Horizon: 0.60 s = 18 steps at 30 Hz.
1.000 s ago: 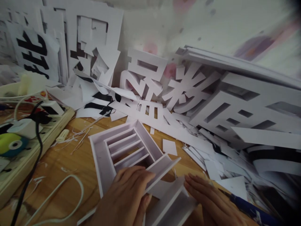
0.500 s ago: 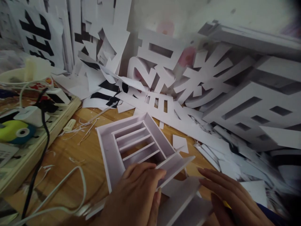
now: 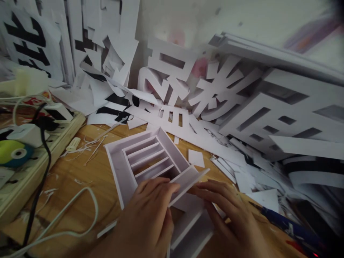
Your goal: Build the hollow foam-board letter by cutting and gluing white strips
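Note:
A white letter form (image 3: 115, 168) with upright strip walls and several inner slats lies on the wooden table. My left hand (image 3: 146, 215) is bent over its near side, fingers closed on a wall. My right hand (image 3: 228, 211) reaches in from the right with fingers stretched out, their tips at the outer strip wall (image 3: 189, 184). Under my hands, the lower walled part (image 3: 192, 231) of the form is partly hidden. Right of my right hand lies a pen-shaped tool (image 3: 287, 224) with a blue handle, a thin dark tip and a small red light.
White cut-out characters (image 3: 258, 114) lean along the wall at the back. White offcuts (image 3: 196, 157) lie around the form. On the left are a power strip (image 3: 40, 154) with plugs, a black cable (image 3: 44, 179) and a looping white cord (image 3: 94, 204).
My right hand has moved left, and its fingertips now meet the strip wall. The blue-handled tool now shows at right. My left hand stays on the form; the view has shifted slightly.

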Each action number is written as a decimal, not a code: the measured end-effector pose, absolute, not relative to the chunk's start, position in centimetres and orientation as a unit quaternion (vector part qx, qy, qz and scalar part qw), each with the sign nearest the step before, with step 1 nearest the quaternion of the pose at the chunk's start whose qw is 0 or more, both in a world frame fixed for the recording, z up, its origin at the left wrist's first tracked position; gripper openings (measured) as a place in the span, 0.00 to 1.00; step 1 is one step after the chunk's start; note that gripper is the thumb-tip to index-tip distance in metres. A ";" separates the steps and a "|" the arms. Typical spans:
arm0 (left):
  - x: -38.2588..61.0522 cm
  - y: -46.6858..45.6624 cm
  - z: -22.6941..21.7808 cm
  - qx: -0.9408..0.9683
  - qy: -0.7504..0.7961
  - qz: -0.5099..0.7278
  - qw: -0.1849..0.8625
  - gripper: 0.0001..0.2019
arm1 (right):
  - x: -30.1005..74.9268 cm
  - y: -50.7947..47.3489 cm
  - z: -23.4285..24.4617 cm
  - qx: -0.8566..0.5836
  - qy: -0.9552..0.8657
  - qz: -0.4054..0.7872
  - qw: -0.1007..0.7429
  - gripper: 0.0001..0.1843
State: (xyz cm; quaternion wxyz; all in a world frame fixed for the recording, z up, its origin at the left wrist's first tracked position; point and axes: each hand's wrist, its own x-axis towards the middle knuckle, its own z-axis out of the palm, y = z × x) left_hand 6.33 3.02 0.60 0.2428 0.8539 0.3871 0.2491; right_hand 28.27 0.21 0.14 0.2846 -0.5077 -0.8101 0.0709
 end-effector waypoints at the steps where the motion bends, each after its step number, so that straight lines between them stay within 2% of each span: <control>1: 6.4 2.9 0.7 0.849 0.397 0.245 0.248 0.25 | 28.2 0.3 0.0 -0.508 -0.806 0.082 0.292 0.13; 6: 6.4 2.7 0.9 0.840 0.410 0.235 0.268 0.22 | 27.8 0.6 0.1 -0.506 -0.796 0.118 0.310 0.12; 18: 6.3 2.6 0.8 0.845 0.413 0.238 0.243 0.20 | 28.7 -1.2 0.2 -0.505 -0.782 0.069 0.358 0.13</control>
